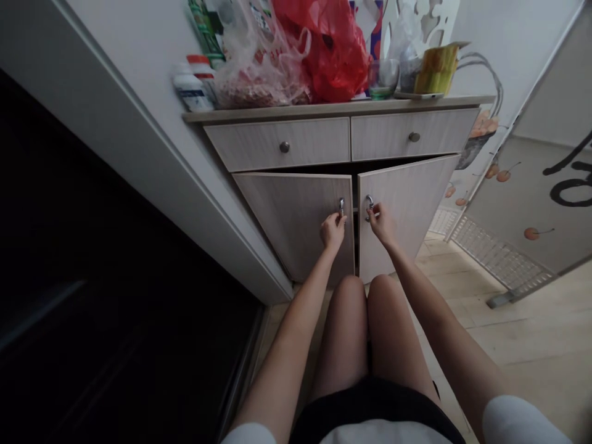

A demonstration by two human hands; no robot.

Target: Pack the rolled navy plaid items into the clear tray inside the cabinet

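Note:
In front of me stands a light wood-grain cabinet with two drawers above two doors. My left hand [333,231] is closed on the metal handle [341,204] of the left door [296,213]. My right hand [382,223] grips the matching handle [369,200] of the right door [411,203]. Both doors stand slightly ajar, with a dark gap along their tops and between them. The inside of the cabinet is too dark to make out. Above, the left drawer [250,145] and right drawer [382,135] are closed.
On the cabinet top [333,109] are a white bottle [190,89], a clear plastic bag [259,74], a red plastic bag [335,55], a glass [383,80] and a yellow packet [437,71]. A screen panel [522,203] stands at right; a dark doorway lies left. My knees are close to the doors.

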